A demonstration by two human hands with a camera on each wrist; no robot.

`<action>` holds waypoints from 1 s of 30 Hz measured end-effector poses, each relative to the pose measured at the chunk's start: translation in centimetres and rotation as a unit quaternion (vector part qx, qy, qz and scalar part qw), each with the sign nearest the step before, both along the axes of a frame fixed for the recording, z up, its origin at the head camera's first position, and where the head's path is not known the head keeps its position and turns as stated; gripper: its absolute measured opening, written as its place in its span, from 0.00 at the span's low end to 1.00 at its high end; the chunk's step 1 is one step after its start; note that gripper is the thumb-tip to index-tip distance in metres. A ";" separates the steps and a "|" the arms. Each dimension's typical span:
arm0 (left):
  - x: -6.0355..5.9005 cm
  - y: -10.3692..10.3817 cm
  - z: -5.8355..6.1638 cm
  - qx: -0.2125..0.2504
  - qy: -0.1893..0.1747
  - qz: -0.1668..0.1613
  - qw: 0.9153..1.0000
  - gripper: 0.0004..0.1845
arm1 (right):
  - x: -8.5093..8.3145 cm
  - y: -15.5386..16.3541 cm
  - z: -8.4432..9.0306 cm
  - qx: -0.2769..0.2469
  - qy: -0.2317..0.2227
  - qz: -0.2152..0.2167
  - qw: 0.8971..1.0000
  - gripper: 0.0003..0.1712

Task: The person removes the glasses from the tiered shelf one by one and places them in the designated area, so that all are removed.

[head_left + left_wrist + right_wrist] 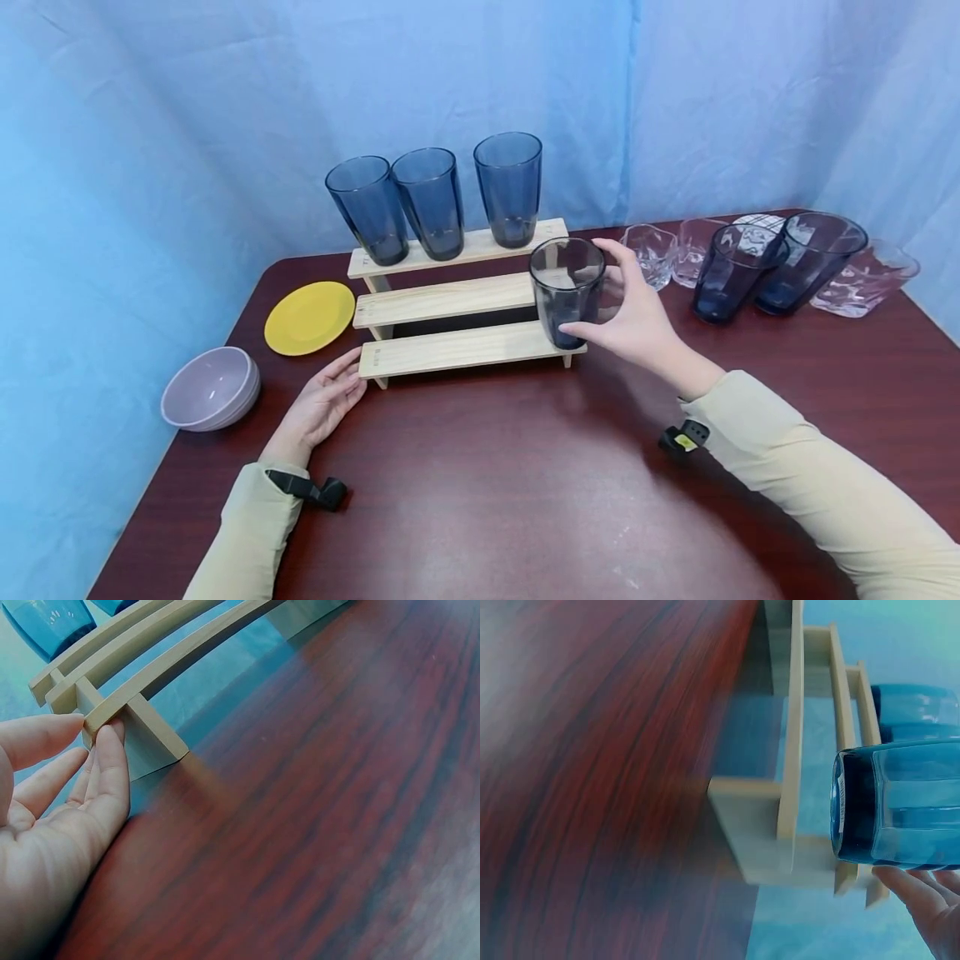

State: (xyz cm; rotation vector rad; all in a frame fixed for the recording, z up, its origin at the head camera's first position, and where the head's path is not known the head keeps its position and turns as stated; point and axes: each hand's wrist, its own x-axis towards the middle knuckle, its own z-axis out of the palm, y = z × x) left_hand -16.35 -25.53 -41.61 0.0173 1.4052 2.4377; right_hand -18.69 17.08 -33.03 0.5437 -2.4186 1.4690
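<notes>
My right hand [637, 317] holds a smoky blue drinking glass [555, 287] upright, thumb on its near side and fingers round its far side. In the head view the glass overlaps the right end of a three-step wooden rack [457, 346]. Its base [847, 806] shows apart from the lowest step in the right wrist view. My left hand [326, 400] pinches the left front corner of that lowest step, with fingertips [112, 735] tucked under the board. Three blue glasses stand on the top step: two close together at left [367, 217] and one farther right [510, 192].
Right of the rack stand two dark blue glasses [723, 279] and several clear glasses [648, 254], near a white lined round thing [761, 229]. A yellow plate [310, 318] and a pale purple bowl [210, 390] lie at left. Blue curtains [450, 67] border the dark red table [487, 483].
</notes>
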 end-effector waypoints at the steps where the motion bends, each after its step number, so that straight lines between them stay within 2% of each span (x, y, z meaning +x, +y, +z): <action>1: 0.0 0.0 0.0 -0.003 -0.001 0.000 1.000 0.28 | 0.0 0.4 0.0 0.011 0.003 -0.008 1.000 0.60; 5: 0.0 0.1 0.1 -0.012 0.001 0.000 1.000 0.35 | 0.0 1.8 0.2 0.046 0.016 -0.036 0.998 0.61; 9: 0.1 0.1 0.0 -0.012 -0.003 0.005 1.000 0.29 | -0.1 3.1 0.2 0.056 0.012 -0.055 0.997 0.60; 13: 0.4 0.0 -0.2 -0.016 -0.003 0.006 1.000 0.22 | -0.1 4.0 0.0 0.060 -0.016 -0.075 0.995 0.61; 18: 0.8 -0.3 -0.2 -0.029 0.000 0.008 1.000 0.22 | -0.2 4.7 -0.9 0.064 -0.058 -0.107 0.991 0.61; 24: 0.5 -0.3 0.0 -0.028 -0.001 0.000 1.000 0.31 | -0.8 5.5 -1.6 0.073 -0.062 -0.151 0.984 0.59; 30: 0.0 -0.1 0.1 -0.028 -0.001 0.002 1.000 0.25 | -1.2 6.4 -1.8 0.081 -0.081 -0.178 0.977 0.60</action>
